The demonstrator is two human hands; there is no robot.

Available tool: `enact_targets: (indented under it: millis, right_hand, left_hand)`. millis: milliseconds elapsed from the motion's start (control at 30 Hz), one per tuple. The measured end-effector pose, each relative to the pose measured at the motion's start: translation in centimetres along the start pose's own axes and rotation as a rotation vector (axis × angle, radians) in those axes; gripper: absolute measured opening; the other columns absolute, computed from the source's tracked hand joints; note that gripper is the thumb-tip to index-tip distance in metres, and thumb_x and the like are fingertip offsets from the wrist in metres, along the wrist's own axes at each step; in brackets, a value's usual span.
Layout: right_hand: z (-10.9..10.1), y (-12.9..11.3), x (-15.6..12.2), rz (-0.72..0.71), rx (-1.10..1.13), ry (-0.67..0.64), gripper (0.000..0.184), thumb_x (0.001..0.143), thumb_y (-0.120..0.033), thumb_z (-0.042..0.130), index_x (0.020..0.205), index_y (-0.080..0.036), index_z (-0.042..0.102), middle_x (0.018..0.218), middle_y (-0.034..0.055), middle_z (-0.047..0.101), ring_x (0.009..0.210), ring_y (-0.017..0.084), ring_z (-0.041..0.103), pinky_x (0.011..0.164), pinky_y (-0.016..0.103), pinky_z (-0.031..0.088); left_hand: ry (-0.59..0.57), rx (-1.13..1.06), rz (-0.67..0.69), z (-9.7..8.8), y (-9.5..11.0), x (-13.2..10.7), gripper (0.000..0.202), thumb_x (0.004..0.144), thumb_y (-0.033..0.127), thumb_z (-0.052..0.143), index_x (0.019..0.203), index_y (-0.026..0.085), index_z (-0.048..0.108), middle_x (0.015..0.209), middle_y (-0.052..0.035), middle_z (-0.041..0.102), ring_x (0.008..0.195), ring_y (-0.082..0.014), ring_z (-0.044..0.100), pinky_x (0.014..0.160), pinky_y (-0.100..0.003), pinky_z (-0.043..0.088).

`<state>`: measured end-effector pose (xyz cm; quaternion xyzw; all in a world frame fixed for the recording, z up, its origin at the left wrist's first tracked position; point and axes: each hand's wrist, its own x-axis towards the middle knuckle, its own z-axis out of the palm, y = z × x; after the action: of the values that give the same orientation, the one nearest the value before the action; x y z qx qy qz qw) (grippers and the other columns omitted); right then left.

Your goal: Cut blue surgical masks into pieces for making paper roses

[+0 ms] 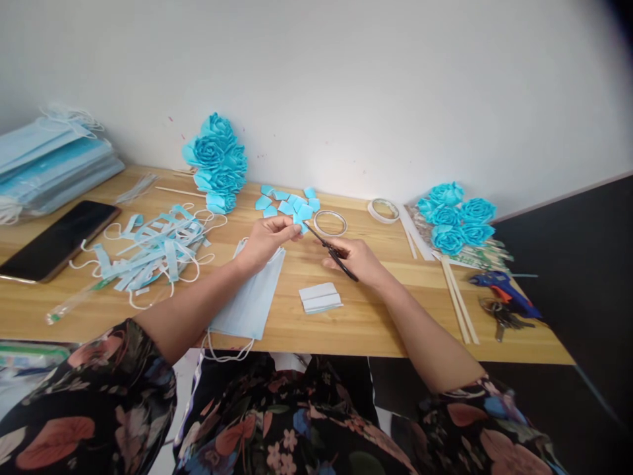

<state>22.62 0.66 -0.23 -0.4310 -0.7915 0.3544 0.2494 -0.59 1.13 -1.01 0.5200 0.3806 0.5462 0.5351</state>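
My left hand (pixel 267 241) is closed, pinching a small blue piece of mask fabric (pixel 303 229) between thumb and fingertips. Black scissors (pixel 341 262) are gripped in my right hand (pixel 360 258), their blades pointing up and left to that piece. Whether the blades touch it, I cannot tell. Just beyond lie several cut blue petal-shaped pieces (pixel 285 206). A light-blue face mask (pixel 254 297) lies partly under my left wrist. Between my forearms rests a folded, pale rectangle of mask fabric (pixel 320 298).
Tape rolls (pixel 330 223) lie beyond my right hand. Blue flowers (pixel 217 161) stand against the wall; others (pixel 455 214) sit at right near wooden sticks (pixel 459 300), a glue gun (pixel 509 293) and keys (pixel 502 320). Leftward are mask scraps (pixel 171 247), a phone (pixel 59 241) and stacked masks (pixel 54 161).
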Motion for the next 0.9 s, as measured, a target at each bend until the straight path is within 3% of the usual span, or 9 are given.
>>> enact_targets:
  millis: [267, 400, 533, 600, 667, 800, 900]
  right_hand:
    - [-0.1, -0.8, -0.1, -0.097, -0.24, 0.05, 0.053, 0.087, -0.055, 0.065, 0.118, -0.013, 0.071, 0.082, 0.0054, 0.068, 0.068, 0.016, 0.056, 0.065, 0.026, 0.042]
    - [-1.2, -0.5, -0.3, -0.052, -0.367, 0.116, 0.048, 0.086, -0.048, 0.07, 0.123, -0.016, 0.07, 0.084, 0.0049, 0.07, 0.071, 0.018, 0.06, 0.067, 0.027, 0.043]
    - [-3.2, 0.4, -0.8, -0.023, -0.549, -0.051, 0.051, 0.084, -0.036, 0.073, 0.133, -0.025, 0.067, 0.106, 0.0072, 0.076, 0.093, 0.026, 0.069, 0.077, 0.032, 0.049]
    - [-4.1, 0.7, -1.1, -0.051, -0.574, -0.143, 0.054, 0.085, -0.031, 0.07, 0.138, -0.025, 0.064, 0.123, 0.009, 0.073, 0.108, 0.029, 0.069, 0.088, 0.036, 0.052]
    - [-4.6, 0.8, -1.4, -0.072, -0.552, -0.156, 0.054, 0.087, -0.029, 0.067, 0.14, -0.025, 0.062, 0.132, 0.0089, 0.07, 0.116, 0.03, 0.068, 0.095, 0.039, 0.053]
    - [-4.2, -0.1, -1.5, -0.08, -0.49, 0.014, 0.039, 0.092, -0.031, 0.062, 0.129, -0.026, 0.07, 0.122, 0.0084, 0.075, 0.112, 0.031, 0.069, 0.096, 0.045, 0.054]
    - [-2.7, -0.9, -1.3, -0.064, -0.17, 0.193, 0.038, 0.095, -0.036, 0.057, 0.13, -0.024, 0.069, 0.116, 0.0094, 0.075, 0.102, 0.027, 0.071, 0.088, 0.043, 0.058]
  left_hand:
    - [-0.023, 0.015, 0.009, -0.1, -0.1, 0.0, 0.038, 0.068, 0.05, 0.084, 0.064, 0.016, 0.067, 0.068, -0.0024, 0.067, 0.068, -0.014, 0.06, 0.073, -0.028, 0.048]
    - [0.004, 0.039, 0.02, -0.2, -0.2, 0.2, 0.035, 0.07, 0.048, 0.082, 0.064, 0.017, 0.065, 0.067, -0.0006, 0.064, 0.068, -0.0134, 0.057, 0.071, -0.027, 0.047]
    - [0.028, 0.063, 0.08, -0.3, -0.4, 0.4, 0.035, 0.07, 0.048, 0.08, 0.062, 0.018, 0.063, 0.077, -0.0005, 0.062, 0.076, -0.0141, 0.056, 0.071, -0.026, 0.046]
    - [0.002, 0.082, 0.081, -0.3, -0.4, 0.4, 0.035, 0.071, 0.049, 0.079, 0.063, 0.018, 0.065, 0.079, -0.0012, 0.063, 0.079, -0.0145, 0.056, 0.072, -0.026, 0.046]
    - [-0.061, 0.096, 0.037, -0.3, -0.4, 0.2, 0.035, 0.073, 0.05, 0.079, 0.067, 0.018, 0.067, 0.076, -0.0013, 0.063, 0.075, -0.0139, 0.056, 0.071, -0.026, 0.046]
    - [-0.217, 0.086, -0.008, -0.1, -0.1, -0.3, 0.038, 0.076, 0.054, 0.078, 0.074, 0.016, 0.07, 0.075, -0.0028, 0.067, 0.072, -0.0136, 0.058, 0.072, -0.027, 0.047]
    - [-0.29, 0.105, 0.02, 0.1, 0.0, -0.5, 0.039, 0.079, 0.054, 0.076, 0.076, 0.016, 0.07, 0.075, -0.0033, 0.067, 0.072, -0.0135, 0.058, 0.073, -0.028, 0.048]
